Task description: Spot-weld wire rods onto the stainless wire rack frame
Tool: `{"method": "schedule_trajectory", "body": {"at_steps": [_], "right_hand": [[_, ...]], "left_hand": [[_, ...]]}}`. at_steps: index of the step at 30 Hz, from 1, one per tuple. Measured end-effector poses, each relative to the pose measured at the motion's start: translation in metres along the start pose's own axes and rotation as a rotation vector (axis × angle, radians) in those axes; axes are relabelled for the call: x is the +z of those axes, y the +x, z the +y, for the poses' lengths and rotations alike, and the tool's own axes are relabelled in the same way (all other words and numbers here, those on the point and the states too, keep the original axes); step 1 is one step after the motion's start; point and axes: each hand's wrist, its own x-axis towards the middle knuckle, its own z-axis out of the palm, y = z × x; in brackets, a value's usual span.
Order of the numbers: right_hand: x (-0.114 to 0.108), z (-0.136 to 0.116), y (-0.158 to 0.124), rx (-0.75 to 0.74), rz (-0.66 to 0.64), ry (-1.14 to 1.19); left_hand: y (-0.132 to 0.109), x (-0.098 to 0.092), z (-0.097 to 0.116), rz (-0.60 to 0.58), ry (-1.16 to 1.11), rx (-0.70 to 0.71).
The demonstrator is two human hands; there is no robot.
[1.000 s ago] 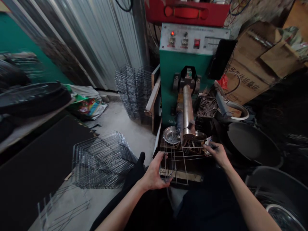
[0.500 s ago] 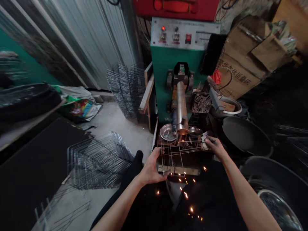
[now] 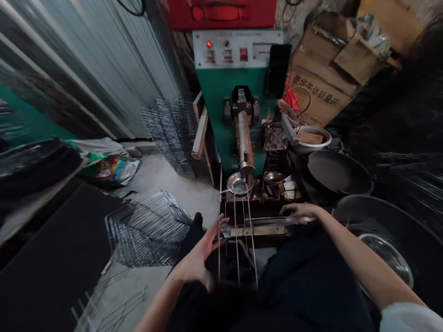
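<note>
A wire rack (image 3: 237,246) of thin metal rods is held over my lap, in front of the welding machine's copper-coloured arm (image 3: 245,147). At its left side is my left hand (image 3: 199,258), fingers and thumb spread wide; the fingertips overlap the outer rod, and I cannot tell how firmly they touch. My right hand (image 3: 300,211) is closed on the rods that stick out to the right, blurred by motion. A small metal dish (image 3: 239,183) lies below the machine arm, behind the rack's far end.
The green machine (image 3: 214,97) stands ahead. Stacked wire racks (image 3: 148,230) are on the floor at left, with more (image 3: 171,133) by the metal wall. At right are dark round pans (image 3: 339,173), a fan (image 3: 276,137) and a cardboard box (image 3: 318,87).
The rack has come back from the machine arm towards my lap and turned. My left hand has spread its fingers and my right hand has drawn lower. The sparks are gone; the view has shifted.
</note>
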Motion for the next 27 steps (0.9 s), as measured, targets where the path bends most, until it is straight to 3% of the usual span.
{"method": "schedule_trajectory", "body": {"at_steps": [5,8,11,16,22,27], "right_hand": [[0.008,0.022,0.017,0.040,-0.099,0.055],[0.000,0.023,0.020,-0.053,0.036,-0.065],[-0.012,0.007,0.016,-0.250,0.223,-0.082],[-0.016,-0.035,0.005,-0.546,0.371,-0.049],[-0.019,-0.066,0.009,-0.600,0.566,-0.076],[-0.023,-0.080,0.012,-0.586,0.616,-0.031]], "left_hand": [[-0.014,0.011,-0.012,0.195,0.308,-0.151],[-0.008,0.017,-0.026,0.243,0.410,-0.169],[0.002,0.020,-0.041,0.269,0.563,-0.102],[0.023,0.021,-0.054,0.307,0.721,-0.031],[0.037,0.013,-0.058,0.319,0.733,-0.048],[0.044,0.004,-0.067,0.320,0.699,-0.116]]}}
